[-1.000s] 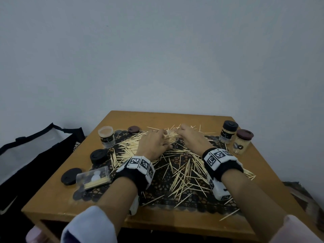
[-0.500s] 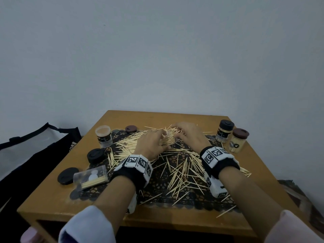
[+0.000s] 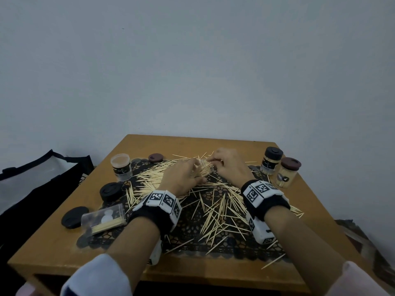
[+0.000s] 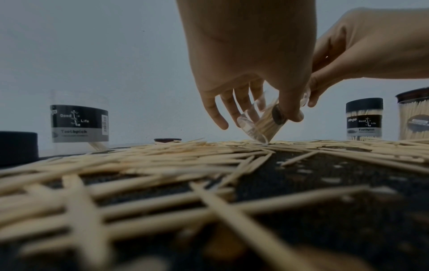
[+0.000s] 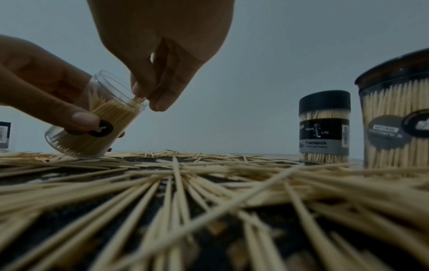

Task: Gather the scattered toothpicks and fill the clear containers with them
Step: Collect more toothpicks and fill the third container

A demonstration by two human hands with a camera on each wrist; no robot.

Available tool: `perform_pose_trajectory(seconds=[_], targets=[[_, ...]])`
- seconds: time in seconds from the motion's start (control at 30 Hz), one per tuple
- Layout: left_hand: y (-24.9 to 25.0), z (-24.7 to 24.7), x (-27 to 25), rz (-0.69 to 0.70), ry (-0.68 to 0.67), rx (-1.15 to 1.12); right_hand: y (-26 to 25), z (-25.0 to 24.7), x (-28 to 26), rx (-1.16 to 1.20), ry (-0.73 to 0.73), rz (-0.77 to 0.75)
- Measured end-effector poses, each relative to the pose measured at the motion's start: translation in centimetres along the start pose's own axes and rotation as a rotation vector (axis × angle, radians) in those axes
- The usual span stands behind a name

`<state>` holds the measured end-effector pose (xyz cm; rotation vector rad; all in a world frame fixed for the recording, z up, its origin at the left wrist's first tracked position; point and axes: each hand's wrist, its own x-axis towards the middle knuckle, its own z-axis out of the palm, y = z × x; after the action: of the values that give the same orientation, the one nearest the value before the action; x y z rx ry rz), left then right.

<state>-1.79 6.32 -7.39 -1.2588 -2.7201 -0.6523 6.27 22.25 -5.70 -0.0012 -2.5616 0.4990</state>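
Loose toothpicks lie scattered over a dark lace mat on the wooden table. My left hand grips a small clear jar at the back of the mat. The jar is tilted, its base edge rests on the pile, and it is partly filled with toothpicks. My right hand pinches a few toothpicks at the jar's open mouth. In the left wrist view the jar sits between the thumb and fingers of my left hand. In the head view both hands mostly hide the jar.
An open jar with a few toothpicks stands at the back left. Near it lie a brown lid, two black lids and a clear flat box. Two capped full jars stand at the back right. A black bag sits left of the table.
Both hands stay together at the tilted jar, near the same spot. The head view has shifted slightly.
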Motion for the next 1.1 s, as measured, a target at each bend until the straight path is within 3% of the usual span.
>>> perform_pose_trajectory(seconds=[0.47,0.67,0.87,1.0,1.1], targets=[[0.3,-0.3,-0.2,0.026,-0.011,-0.037,-0.3,-0.4,-0.1,-0.002,0.083,0.032],[0.5,-0.5,-0.3,-0.008,0.0,-0.002,-0.2,-0.1,-0.1,0.018,0.001,0.031],[0.6,-0.4,-0.3,0.017,-0.035,-0.058,-0.4,-0.5,0.0,-0.023,0.111,0.044],[0.4,-0.5,-0.3,0.006,-0.001,-0.023,0.3,-0.6,-0.2,-0.159,0.194,0.282],[0.4,-0.5,-0.3,-0.004,0.005,-0.004,1.3,0.0,-0.5,-0.294,-0.053,0.551]])
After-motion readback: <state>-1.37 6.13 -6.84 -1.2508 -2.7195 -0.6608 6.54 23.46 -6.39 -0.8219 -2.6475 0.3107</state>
